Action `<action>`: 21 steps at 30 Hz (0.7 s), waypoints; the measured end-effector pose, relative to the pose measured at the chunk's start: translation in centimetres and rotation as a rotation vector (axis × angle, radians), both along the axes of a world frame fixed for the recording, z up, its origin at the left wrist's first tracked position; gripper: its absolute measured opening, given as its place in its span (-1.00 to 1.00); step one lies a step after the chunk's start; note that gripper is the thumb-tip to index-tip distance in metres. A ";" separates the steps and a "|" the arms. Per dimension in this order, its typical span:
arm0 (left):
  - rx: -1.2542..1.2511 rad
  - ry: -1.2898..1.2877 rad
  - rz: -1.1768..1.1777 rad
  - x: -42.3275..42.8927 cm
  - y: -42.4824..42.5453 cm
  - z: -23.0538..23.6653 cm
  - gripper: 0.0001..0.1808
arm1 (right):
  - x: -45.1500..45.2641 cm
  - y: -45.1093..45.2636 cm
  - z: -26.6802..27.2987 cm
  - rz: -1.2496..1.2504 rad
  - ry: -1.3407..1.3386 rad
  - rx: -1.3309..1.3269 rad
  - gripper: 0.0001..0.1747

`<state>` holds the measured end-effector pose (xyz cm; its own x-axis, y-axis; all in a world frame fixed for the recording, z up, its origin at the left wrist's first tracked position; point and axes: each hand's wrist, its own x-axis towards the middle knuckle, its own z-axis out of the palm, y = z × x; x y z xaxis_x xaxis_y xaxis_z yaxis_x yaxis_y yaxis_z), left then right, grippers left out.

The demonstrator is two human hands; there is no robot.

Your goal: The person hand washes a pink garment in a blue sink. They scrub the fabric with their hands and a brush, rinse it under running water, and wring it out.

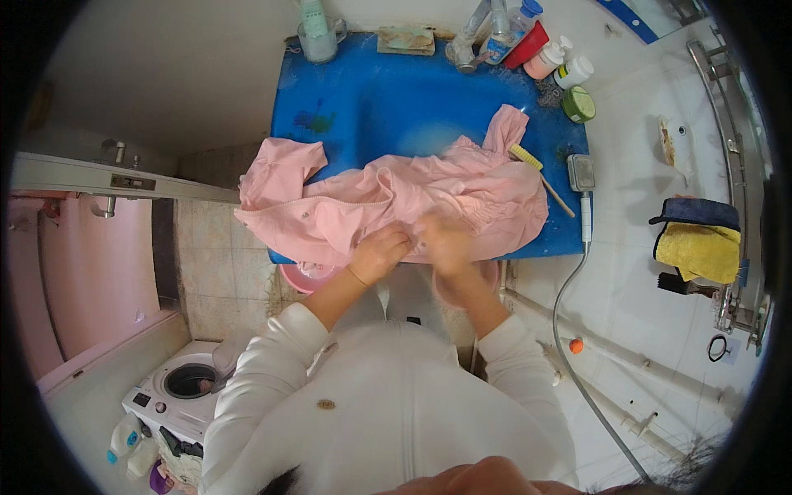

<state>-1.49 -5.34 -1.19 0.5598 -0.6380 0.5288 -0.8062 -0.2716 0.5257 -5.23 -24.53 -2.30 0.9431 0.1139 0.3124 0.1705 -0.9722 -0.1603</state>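
Note:
A pink jacket (346, 216) with a zip lies bunched across the front of a blue sink counter (383, 80). My left hand (380, 250) grips the jacket's near edge, fingers curled into the cloth. Just to its right, my right hand (447, 241) is on or just above the same garment, blurred, so its fingers cannot be made out. A scrubbing brush (526, 157) with pale yellow bristles and a wooden handle rests at the jacket's right side, partly against the cloth.
Along the back stand a glass mug (318, 43), a faucet (463, 52), bottles and a green jar (578, 104). A shower head (581, 173) with a hose lies at the right edge. Pink basins (303, 278) are below the counter. A washing machine (179, 383) stands lower left, its door open.

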 end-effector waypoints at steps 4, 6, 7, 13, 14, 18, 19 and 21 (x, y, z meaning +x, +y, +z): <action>0.022 -0.024 -0.017 0.5 0.3 0.4 -0.79 | 1.7 -2.6 1.6 -0.100 0.263 0.005 -0.85; 0.032 -0.002 -0.029 0.5 0.1 0.3 -0.79 | 3.5 -8.6 0.8 -0.271 0.225 -0.157 -0.88; 0.034 0.006 -0.033 0.5 0.0 0.3 -0.79 | 3.2 -8.6 0.6 -0.234 0.142 -0.106 -0.88; 0.001 0.045 -0.033 0.6 0.3 0.1 -0.83 | 1.3 -0.2 2.5 0.060 0.078 -0.064 -0.88; 0.009 0.046 -0.029 0.9 0.4 0.0 -0.84 | 1.6 -0.5 3.4 0.026 0.108 -0.052 -0.87; 0.005 0.038 -0.031 0.9 -0.4 0.1 -0.86 | 2.6 -8.6 0.1 -0.282 0.161 -0.021 -0.93; 0.010 0.041 -0.010 0.6 -0.2 0.0 -0.86 | 3.1 -7.7 1.3 -0.281 0.128 0.004 -0.94; 0.020 0.043 -0.015 0.7 0.2 -0.1 -0.86 | 2.8 -2.0 2.8 -0.075 0.032 -0.097 -0.95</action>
<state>-0.76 -5.14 -1.33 0.5722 -0.6567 0.4912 -0.7868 -0.2708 0.5546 -2.48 -26.56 0.55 0.9595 0.0713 0.2726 0.0934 -0.9932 -0.0689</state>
